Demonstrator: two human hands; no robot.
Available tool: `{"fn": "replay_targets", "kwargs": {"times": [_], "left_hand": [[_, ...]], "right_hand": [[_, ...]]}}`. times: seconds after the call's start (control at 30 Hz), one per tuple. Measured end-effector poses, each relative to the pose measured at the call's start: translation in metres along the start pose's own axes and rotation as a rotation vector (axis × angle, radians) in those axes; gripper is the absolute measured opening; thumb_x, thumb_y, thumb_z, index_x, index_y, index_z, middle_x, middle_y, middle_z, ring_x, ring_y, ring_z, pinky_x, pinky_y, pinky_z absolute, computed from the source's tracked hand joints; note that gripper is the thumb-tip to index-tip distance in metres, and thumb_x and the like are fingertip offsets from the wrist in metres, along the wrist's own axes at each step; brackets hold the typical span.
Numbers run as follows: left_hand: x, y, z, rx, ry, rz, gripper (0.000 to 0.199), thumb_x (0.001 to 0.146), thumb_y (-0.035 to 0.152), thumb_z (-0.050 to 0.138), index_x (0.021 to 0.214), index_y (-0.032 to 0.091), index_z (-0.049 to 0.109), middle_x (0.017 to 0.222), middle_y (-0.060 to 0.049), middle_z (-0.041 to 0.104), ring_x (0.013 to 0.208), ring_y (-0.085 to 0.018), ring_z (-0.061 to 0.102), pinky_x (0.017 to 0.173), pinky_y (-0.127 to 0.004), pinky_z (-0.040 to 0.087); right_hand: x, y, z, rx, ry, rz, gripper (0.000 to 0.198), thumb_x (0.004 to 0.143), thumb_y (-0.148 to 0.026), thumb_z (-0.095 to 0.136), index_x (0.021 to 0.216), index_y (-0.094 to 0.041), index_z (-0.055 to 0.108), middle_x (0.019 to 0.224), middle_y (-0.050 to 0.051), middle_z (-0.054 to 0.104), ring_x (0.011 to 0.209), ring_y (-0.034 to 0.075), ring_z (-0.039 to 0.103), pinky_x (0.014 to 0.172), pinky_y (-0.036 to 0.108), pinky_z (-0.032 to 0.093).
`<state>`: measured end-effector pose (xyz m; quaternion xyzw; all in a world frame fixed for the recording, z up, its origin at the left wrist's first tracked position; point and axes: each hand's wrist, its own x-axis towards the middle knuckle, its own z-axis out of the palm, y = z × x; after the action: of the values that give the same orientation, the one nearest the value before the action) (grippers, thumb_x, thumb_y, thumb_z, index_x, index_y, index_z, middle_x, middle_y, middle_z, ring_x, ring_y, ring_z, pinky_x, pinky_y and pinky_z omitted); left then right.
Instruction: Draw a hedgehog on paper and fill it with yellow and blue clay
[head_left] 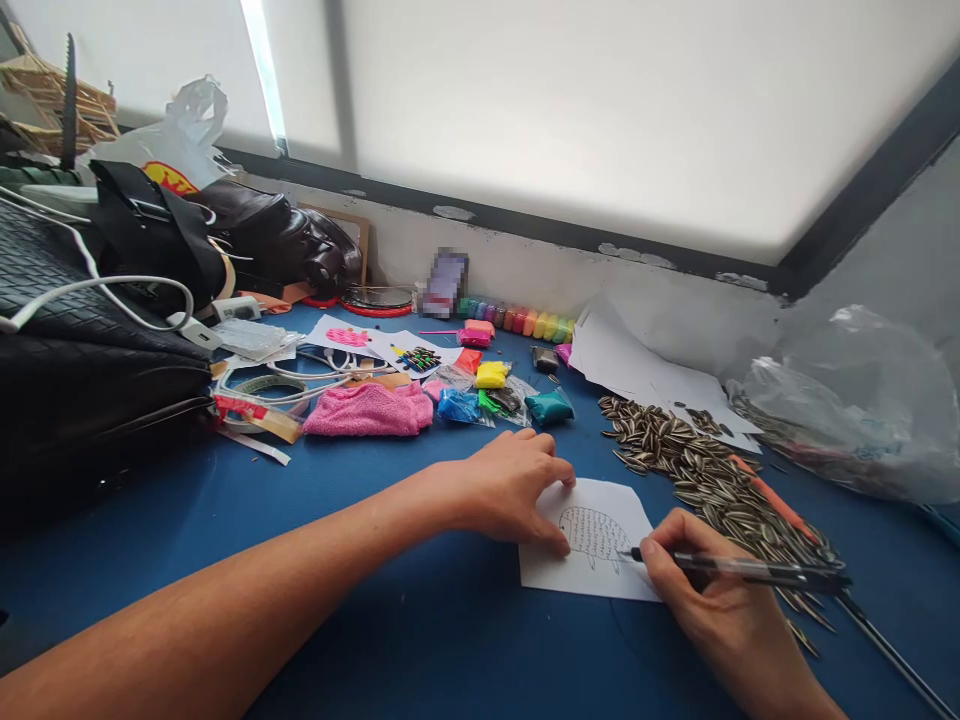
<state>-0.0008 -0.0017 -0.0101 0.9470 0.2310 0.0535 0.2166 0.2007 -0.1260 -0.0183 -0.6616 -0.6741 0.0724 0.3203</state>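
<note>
The right hand (720, 590) grips a dark pen (769, 571), its tip at the lower edge of a rounded animal drawing (595, 532). The left hand (517, 480), spread and grasping nothing, rests on the white sheet (551, 575) (thumb beside the drawing), which lies on the blue table (375, 630) near striped seeds (697, 460).

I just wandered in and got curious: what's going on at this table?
A person is at work on a small sheet of white paper. The left hand rests on its left side, while the right hand holds a black pen, its tip at the lower right of a rounded, legged animal drawing. Rows of small marks fill much of the body. Striped seeds lie heaped beyond the right hand.
</note>
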Motion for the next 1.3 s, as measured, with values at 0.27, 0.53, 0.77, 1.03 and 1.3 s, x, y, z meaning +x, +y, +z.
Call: {"fn": "replay_targets", "kwargs": {"times": [0.27,0.53,0.77,1.03,1.3], "left_hand": [[-0.001,0.000,0.000,-0.006,-0.001,0.006,0.055,0.074,0.059,0.065,0.115,0.023,0.062,0.108,-0.007,0.052,0.102,-0.024,0.048,0.087,-0.034,0.040],[0.000,0.001,-0.001,-0.010,-0.009,-0.005,0.056,0.074,0.059,0.066,0.116,0.023,0.062,0.109,-0.007,0.052,0.104,-0.024,0.048,0.089,-0.034,0.039],[-0.001,0.002,-0.001,-0.001,-0.005,-0.008,0.055,0.074,0.058,0.067,0.116,0.023,0.062,0.109,-0.007,0.052,0.103,-0.024,0.048,0.089,-0.034,0.039],[0.000,-0.001,0.000,-0.010,0.003,0.000,0.056,0.074,0.060,0.066,0.116,0.023,0.063,0.108,-0.008,0.052,0.104,-0.025,0.048,0.090,-0.035,0.039],[0.000,0.000,0.000,-0.004,0.000,-0.001,0.056,0.074,0.061,0.065,0.116,0.023,0.062,0.110,-0.008,0.052,0.104,-0.024,0.048,0.091,-0.035,0.039]], "right_hand": [[0.000,-0.008,-0.001,0.018,0.039,-0.007,0.031,0.082,-0.037,0.049,0.055,-0.023,0.049,0.047,-0.005,0.043,0.039,0.010,0.042,0.036,0.020,0.034],[0.001,-0.010,0.001,0.032,0.023,-0.003,0.031,0.081,-0.039,0.050,0.054,-0.023,0.050,0.047,-0.004,0.045,0.040,0.010,0.042,0.036,0.021,0.035],[0.001,-0.006,0.002,0.035,0.011,0.016,0.030,0.081,-0.039,0.050,0.055,-0.023,0.049,0.047,-0.005,0.044,0.039,0.010,0.042,0.036,0.021,0.034],[0.001,-0.008,0.001,0.046,0.015,0.016,0.030,0.080,-0.038,0.050,0.054,-0.023,0.049,0.047,-0.005,0.044,0.040,0.010,0.040,0.036,0.021,0.032],[0.002,-0.012,0.001,0.059,0.013,0.023,0.030,0.079,-0.039,0.050,0.053,-0.023,0.049,0.045,-0.005,0.041,0.038,0.010,0.038,0.034,0.021,0.030]]}}
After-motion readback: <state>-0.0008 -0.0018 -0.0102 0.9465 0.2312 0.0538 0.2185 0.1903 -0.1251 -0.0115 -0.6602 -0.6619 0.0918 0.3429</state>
